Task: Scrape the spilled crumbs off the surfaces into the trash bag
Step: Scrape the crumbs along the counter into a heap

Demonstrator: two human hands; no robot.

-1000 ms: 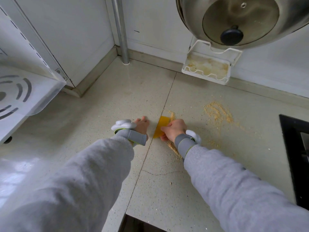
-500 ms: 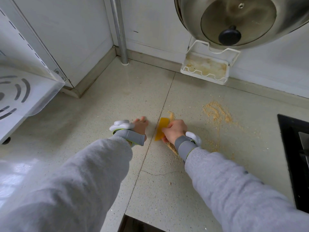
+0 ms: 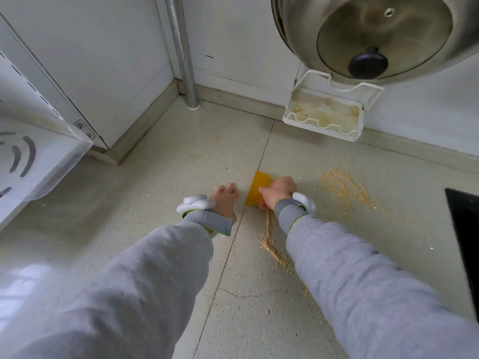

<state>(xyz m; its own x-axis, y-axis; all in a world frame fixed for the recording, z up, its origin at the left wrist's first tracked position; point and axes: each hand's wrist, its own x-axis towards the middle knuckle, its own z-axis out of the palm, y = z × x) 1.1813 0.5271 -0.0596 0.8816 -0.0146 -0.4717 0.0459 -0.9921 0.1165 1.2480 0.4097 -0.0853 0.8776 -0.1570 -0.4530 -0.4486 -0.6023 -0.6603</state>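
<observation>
My right hand point(image 3: 277, 192) grips a yellow plastic scraper point(image 3: 256, 189), its edge down on the speckled stone counter point(image 3: 145, 198) beside the seam. A thin line of tan crumbs point(image 3: 272, 242) trails from under that hand toward me. A wider patch of crumbs point(image 3: 342, 186) lies to the right of the hand. My left hand point(image 3: 225, 200) rests flat on the counter just left of the scraper, fingers straight. No trash bag is in view.
A white drip tray point(image 3: 325, 117) stands against the back wall under a hanging steel wok with a lid point(image 3: 373, 32). A metal pipe point(image 3: 185, 60) rises in the corner. A white appliance point(image 3: 28, 161) sits at left, a black hob edge point(image 3: 464, 229) at right.
The scraper has tipped more upright and slid slightly left along the seam, leaving the crumb line behind it. The left hand has barely moved.
</observation>
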